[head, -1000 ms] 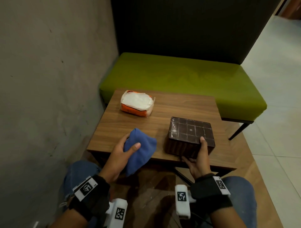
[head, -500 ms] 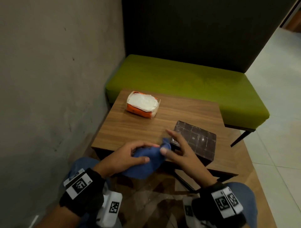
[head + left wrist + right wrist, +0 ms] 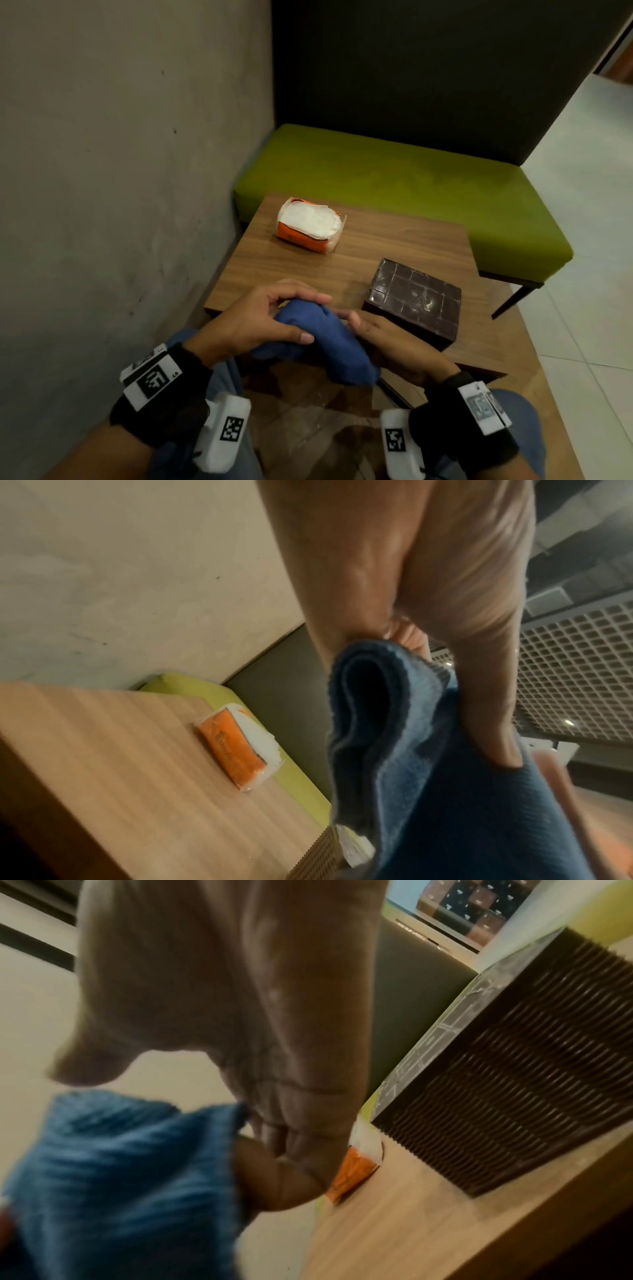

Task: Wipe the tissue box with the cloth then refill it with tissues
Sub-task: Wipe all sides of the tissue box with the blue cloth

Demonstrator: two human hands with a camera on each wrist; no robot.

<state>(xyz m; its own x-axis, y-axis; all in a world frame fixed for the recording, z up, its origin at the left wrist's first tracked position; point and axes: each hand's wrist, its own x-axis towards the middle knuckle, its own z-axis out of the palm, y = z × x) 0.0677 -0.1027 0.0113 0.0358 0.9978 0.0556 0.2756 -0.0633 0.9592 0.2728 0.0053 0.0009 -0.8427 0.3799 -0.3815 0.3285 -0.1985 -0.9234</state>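
Both hands hold a blue cloth (image 3: 325, 349) just in front of the table's near edge. My left hand (image 3: 313, 318) grips its left end, thumb on top and fingers curled over the far side. At its right side my right hand (image 3: 363, 329) has its thumb on the fabric, the fingers hidden beneath. In the left wrist view the cloth (image 3: 428, 764) is folded into a loop. The dark brown tissue box (image 3: 414, 301), with a tiled top and ribbed sides (image 3: 514, 1083), stands untouched on the table's near right. An orange pack of white tissues (image 3: 308, 224) lies at the far left.
The small wooden table (image 3: 359, 253) stands against a concrete wall (image 3: 120, 171) on the left. A green bench (image 3: 394, 174) with a dark backrest runs behind it. Pale floor tiles (image 3: 582, 274) lie to the right. My knees are below the table's near edge.
My right hand has left the tissue box and come across to the cloth. The cloth has been lifted off the table's front edge and now hangs between both hands.
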